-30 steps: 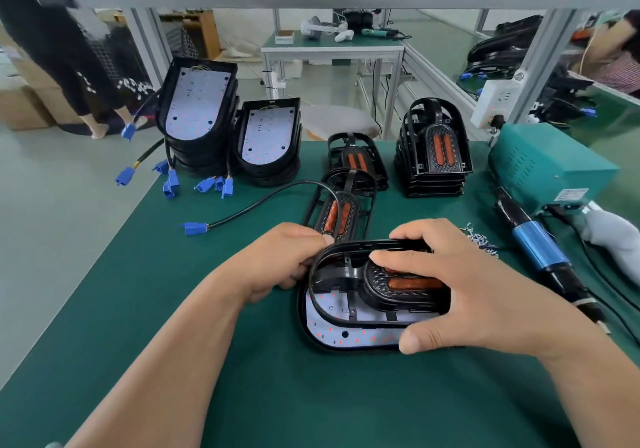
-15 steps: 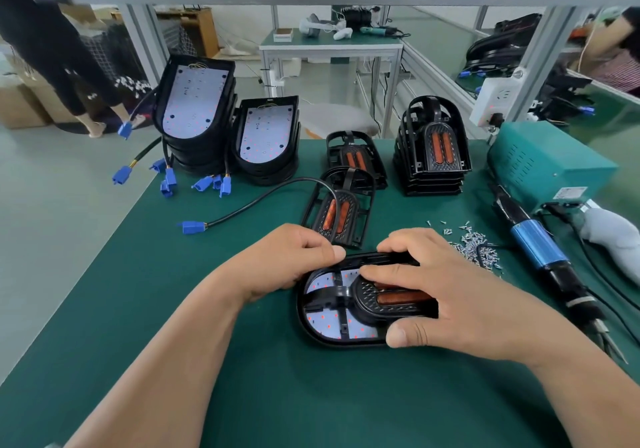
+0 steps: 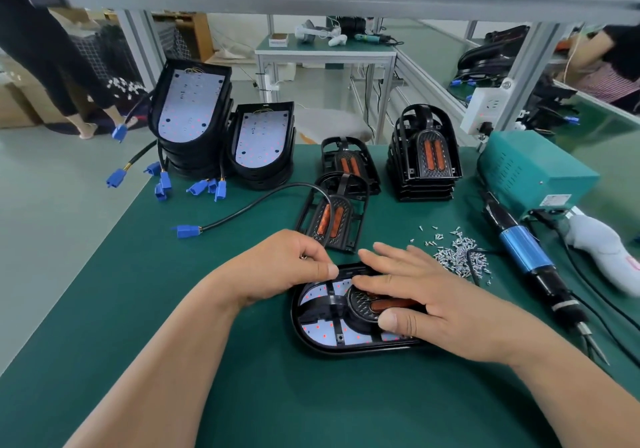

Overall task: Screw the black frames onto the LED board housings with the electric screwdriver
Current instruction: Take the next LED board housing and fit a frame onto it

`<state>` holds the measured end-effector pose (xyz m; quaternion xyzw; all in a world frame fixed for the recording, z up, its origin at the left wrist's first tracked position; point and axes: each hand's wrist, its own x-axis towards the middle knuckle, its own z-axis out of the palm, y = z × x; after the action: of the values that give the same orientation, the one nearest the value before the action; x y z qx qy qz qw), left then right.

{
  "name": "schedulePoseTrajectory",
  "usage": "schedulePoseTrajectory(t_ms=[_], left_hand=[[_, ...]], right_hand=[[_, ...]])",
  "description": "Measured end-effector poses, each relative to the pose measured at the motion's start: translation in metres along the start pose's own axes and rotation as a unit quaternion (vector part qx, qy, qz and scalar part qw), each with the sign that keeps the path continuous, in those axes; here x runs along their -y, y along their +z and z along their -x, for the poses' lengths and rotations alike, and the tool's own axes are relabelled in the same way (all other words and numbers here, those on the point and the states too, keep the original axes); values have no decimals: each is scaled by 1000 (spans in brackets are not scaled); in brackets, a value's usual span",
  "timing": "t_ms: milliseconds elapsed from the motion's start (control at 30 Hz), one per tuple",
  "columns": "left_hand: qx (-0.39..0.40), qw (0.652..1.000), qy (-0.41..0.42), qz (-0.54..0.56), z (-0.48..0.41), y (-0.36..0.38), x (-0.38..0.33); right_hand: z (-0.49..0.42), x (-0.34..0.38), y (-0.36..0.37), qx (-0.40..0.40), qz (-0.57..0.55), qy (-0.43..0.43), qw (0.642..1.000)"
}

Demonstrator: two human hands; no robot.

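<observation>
One housing [image 3: 322, 334] lies crosswise, rounded end leftward.

The black D-shaped LED board housing [image 3: 320, 335] lies on the green bench mat [image 3: 242, 395], a black plastic frame [image 3: 329, 304] on it. Directly behind it lies a loose black frame [image 3: 332, 222]; behind-left, two stacks of housings [image 3: 190, 115]; behind-right, a frame stack [image 3: 426, 157]; right, silver screws [image 3: 457, 257], then the blue-and-black electric screwdriver [image 3: 526, 250].

Pale green floor [image 3: 52, 205], metal-framed table [image 3: 325, 53] beyond.
</observation>
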<state>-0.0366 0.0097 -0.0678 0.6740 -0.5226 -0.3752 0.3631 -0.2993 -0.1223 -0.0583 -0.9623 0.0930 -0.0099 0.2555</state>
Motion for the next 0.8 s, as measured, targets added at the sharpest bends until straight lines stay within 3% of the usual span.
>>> schedulePoseTrajectory(t_ms=[100,200,333,400,567,800], left_hand=[[0,1000,-9,1,2,-2,0],[-6,1000,-30,7,3,-4,0],[5,998,-56,31,5,-3,-4],[11,998,-55,36,7,-3,-6],[10,998,-55,34,9,-3,-10],[9,998,-65,20,10,-4,-8]], right_hand=[[0,3,-4,-31,-48,-19,998],[8,0,-16,-123,-120,6,985],[31,-25,-37,-296,-73,160,939],[45,-42,-42,-339,-5,235,911],[73,-71,-45,-292,76,394,868],[80,-85,-42,-249,112,451,850]])
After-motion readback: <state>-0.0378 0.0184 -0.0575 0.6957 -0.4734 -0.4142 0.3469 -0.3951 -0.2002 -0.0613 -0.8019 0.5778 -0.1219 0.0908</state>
